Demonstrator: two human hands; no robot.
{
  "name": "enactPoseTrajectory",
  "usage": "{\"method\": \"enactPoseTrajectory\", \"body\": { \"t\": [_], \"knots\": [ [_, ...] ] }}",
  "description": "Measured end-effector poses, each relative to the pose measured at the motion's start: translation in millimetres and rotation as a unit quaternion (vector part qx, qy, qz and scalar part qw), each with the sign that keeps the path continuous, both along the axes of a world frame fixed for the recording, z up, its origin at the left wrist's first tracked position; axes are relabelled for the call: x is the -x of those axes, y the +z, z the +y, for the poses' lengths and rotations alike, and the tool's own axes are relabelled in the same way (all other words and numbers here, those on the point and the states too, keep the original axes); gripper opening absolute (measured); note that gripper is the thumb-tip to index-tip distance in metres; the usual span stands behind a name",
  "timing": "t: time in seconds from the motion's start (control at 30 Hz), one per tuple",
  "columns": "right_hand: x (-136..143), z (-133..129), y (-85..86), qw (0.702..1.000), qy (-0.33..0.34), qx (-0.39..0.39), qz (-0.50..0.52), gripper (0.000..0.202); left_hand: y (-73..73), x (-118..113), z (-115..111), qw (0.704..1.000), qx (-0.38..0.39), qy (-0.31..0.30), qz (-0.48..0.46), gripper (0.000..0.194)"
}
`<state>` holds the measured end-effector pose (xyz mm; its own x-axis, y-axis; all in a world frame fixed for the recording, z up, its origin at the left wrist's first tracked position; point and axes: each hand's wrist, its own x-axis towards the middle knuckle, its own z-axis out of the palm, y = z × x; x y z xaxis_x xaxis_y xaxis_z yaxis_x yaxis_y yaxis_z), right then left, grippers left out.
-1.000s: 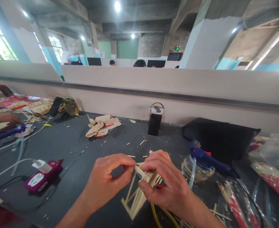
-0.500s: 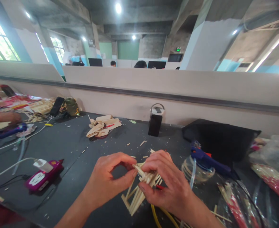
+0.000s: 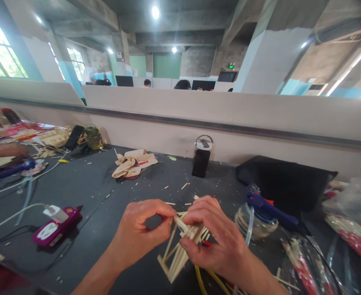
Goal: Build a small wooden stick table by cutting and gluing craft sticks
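Between my hands is a small frame of pale wooden sticks (image 3: pixel 178 257), its lower end pointing toward me. My right hand (image 3: pixel 215 233) closes over its upper end, thumb on the near side and fingers across the top. My left hand (image 3: pixel 146 225) pinches at the upper left tip of the frame with thumb and forefinger. What exactly lies between those two fingertips is too small to tell. Loose sticks (image 3: pixel 205 234) show behind my right fingers. A yellow handle (image 3: pixel 200 280) lies below my right hand.
A blue glue gun (image 3: pixel 271 209) rests over a clear round container (image 3: pixel 254 223) at right. Bagged sticks (image 3: pixel 352 235) lie beyond. At left are a purple power strip (image 3: pixel 57 225) and another person's hand (image 3: pixel 16 150). A phone (image 3: pixel 201 162) and crumpled cloth (image 3: pixel 134 164) stand farther back.
My left fingertips have shifted slightly up and left at the frame's tip, pinching closer together. The right hand keeps its hold.
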<state>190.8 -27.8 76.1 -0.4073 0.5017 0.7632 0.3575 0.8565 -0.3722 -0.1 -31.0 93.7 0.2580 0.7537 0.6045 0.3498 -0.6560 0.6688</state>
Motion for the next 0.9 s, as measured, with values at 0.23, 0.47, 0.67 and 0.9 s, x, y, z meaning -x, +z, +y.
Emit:
{"method": "enactPoseTrajectory", "body": {
  "t": [0.23,0.47,0.67,0.9],
  "knots": [
    [1.7,1.1,5.0,1.000,-0.004,-0.006,0.016,0.022,3.5,0.0,1.2,0.998,0.033,0.032,0.032,0.017],
    [-0.2,0.5,4.5,1.000,0.009,0.013,0.003,0.024,6.0,7.9,4.6,0.998,0.054,-0.024,0.036,0.009],
    [0.5,0.9,5.8,1.000,0.016,0.022,0.006,0.024,7.0,6.4,5.9,0.999,0.031,-0.032,0.029,0.016],
    [2.5,1.3,8.3,0.999,0.016,0.026,0.018,0.022,5.5,3.1,1.8,0.998,0.055,0.007,0.011,0.018]
  ]
}}
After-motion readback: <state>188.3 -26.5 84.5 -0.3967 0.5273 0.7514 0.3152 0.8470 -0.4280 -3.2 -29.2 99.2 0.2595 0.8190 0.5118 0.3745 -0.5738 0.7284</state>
